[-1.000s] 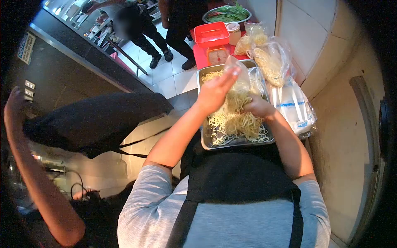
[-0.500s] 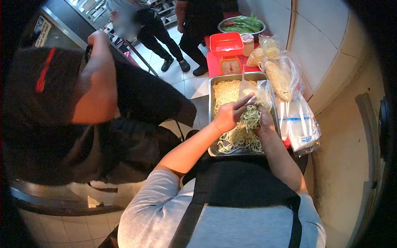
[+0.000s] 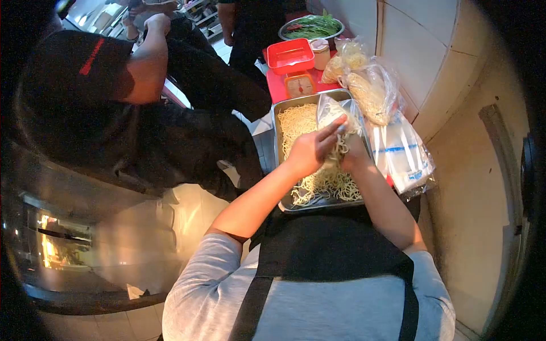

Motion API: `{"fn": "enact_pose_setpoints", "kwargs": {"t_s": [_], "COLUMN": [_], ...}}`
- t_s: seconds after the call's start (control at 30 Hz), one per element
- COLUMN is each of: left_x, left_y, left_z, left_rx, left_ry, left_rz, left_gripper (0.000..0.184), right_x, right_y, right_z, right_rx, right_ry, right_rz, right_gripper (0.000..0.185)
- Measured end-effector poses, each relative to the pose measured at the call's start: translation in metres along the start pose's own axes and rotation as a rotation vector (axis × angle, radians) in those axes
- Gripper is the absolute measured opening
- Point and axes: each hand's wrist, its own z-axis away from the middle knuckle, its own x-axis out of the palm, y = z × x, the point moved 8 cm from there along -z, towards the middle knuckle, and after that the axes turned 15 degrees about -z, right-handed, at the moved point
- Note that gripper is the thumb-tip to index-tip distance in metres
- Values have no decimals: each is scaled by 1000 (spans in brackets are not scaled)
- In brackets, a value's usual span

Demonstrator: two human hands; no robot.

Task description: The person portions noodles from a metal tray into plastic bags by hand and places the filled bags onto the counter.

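A metal tray (image 3: 278, 149) in front of me holds yellow noodles (image 3: 298, 122). Over its right half, my left hand (image 3: 313, 149) is closed on the edge of a clear plastic bag (image 3: 329, 108). My right hand (image 3: 354, 152) is at the bag's mouth, partly hidden behind it, with its fingers out of sight. Noodles show inside the bag and hang between the two hands, above the loose noodles at the near end of the tray.
Beyond the tray stand an orange scale (image 3: 300, 85), a red basket (image 3: 290, 55), a lidded jar (image 3: 320, 54) and a bowl of greens (image 3: 311, 26). Bagged noodles (image 3: 367, 94) and plastic packs (image 3: 401, 150) lie right. A person in black (image 3: 85, 108) is close on the left.
The noodles between my hands have moved up into the bag, and my right hand has followed. The person on the left has come into view, bending across.
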Motion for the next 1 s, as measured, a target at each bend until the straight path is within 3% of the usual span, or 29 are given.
{"fn": "enact_pose_setpoints", "kwargs": {"t_s": [0.07, 0.17, 0.2, 0.3, 0.33, 0.43, 0.5, 0.53, 0.6, 0.67, 0.73, 0.83, 0.9, 0.93, 1.0], "left_x": [1, -7, 14, 7, 4, 3, -13, -20, -22, -20, -10, 1, -6, 10, 33], "left_y": [21, 25, 5, -29, -35, -47, -37, -33, -37, -49, -76, -94, -88, -96, -98], "left_z": [2, -8, 0, 1, 1, -2, -10, -16, -18, -17, -8, 1, 2, 7, 9], "left_rx": [56, -45, -364, -298, -346, -371, -369, -365, -377, -492, -644, -690, -755, -766, -869], "left_ry": [-19, 61, -323, -6, -67, -121, -134, -178, -163, -210, -255, -121, -136, -52, -133], "left_rz": [7, -2, 53, 77, 118, 130, 213, 280, 294, 302, 398, 569, 496, 573, 685], "left_gripper": [60, 64, 68, 76, 78, 79, 79, 80, 79, 79, 75, 75, 69, 69, 72], "right_x": [-9, -12, -13, -19, 55, 86, 107, 116, 147, 178, 190, 193, 185, 161, 106], "right_y": [2, 5, 4, 8, -4, -2, -11, -15, -19, -18, -14, -47, -64, -66, -46], "right_z": [-5, -18, -18, -23, 18, 34, 30, 28, 26, 26, 24, 6, 20, 21, 22], "right_rx": [57, -53, -91, -119, -253, -506, -222, -73, -187, -126, 138, -389, -231, -281, -469], "right_ry": [28, 189, 245, 222, 135, -145, -177, -196, -356, -407, -338, -474, -329, -269, -197], "right_rz": [8, 153, 202, 1027, 1367, 1864, 1994, 2048, 1694, 1724, 2139, 1936, 1787, 1736, 1726], "right_gripper": [26, 32, 34, 41, 43, 42, 38, 37, 31, 29, 28, 36, 60, 74, 101]}}
